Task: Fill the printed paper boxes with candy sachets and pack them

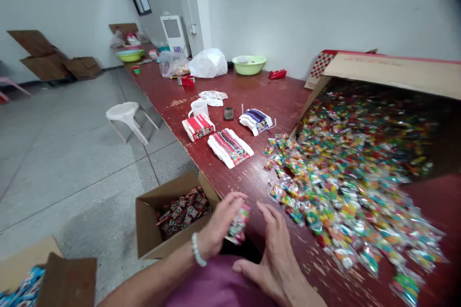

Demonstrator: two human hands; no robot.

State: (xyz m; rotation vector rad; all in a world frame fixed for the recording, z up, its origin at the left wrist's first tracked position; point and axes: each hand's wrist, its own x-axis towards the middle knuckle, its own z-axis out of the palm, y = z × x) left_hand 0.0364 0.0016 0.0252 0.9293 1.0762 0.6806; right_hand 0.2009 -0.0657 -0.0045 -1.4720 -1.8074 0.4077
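My left hand (222,223), with a pale beaded bracelet at the wrist, is closed around a small printed candy box (239,224) near the table's front edge. The box is slightly blurred. To its right, my right hand (274,254) is open, thumb and fingers apart, with nothing in it. Right of that hand lies a heap of clear candy packets (338,201), spilling from a large carton (392,74) tipped on its side. Beyond my hands are a stack of flat red-and-white boxes (230,147), a bundled red stack (199,126) and a purple stack (256,121).
An open carton (154,230) of dark small packs stands below the table edge at left. Another carton (68,278) holds blue packs. A white mug (199,107), a phone (228,113) and a green basin (249,64) sit on the red table (248,184). A white stool (124,114) stands on the floor.
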